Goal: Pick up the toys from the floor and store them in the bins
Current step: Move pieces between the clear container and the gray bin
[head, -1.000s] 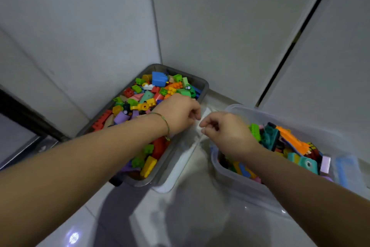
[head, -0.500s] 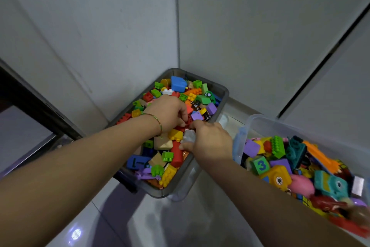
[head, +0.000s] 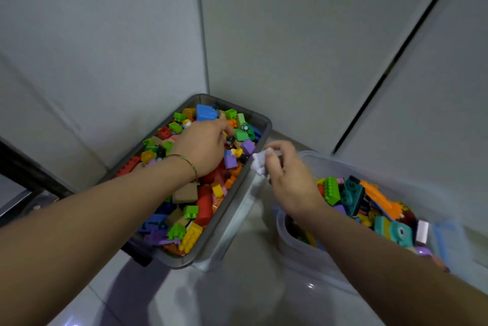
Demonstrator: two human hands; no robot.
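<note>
A grey bin [head: 260, 141] full of coloured building blocks stands in the corner of the room. My left hand [head: 202, 147] reaches into it, fingers curled down among the blocks near a small dark piece; what it holds is hidden. My right hand [head: 287, 177] pinches a small white toy [head: 260, 164] just above the grey bin's right rim. A clear plastic bin [head: 330, 164] with more blocks, an orange piece and a teal piece sits to the right, under my right forearm.
White walls [head: 132, 35] meet behind the grey bin. A white door with a dark gap [head: 383, 80] is at the right. Glossy white floor tiles [head: 237, 294] lie in front. A dark furniture edge [head: 23, 170] is at the left.
My right hand has lifted out of the grey bin and moved right with the white toy. My left hand has reached further toward the back of the grey bin.
</note>
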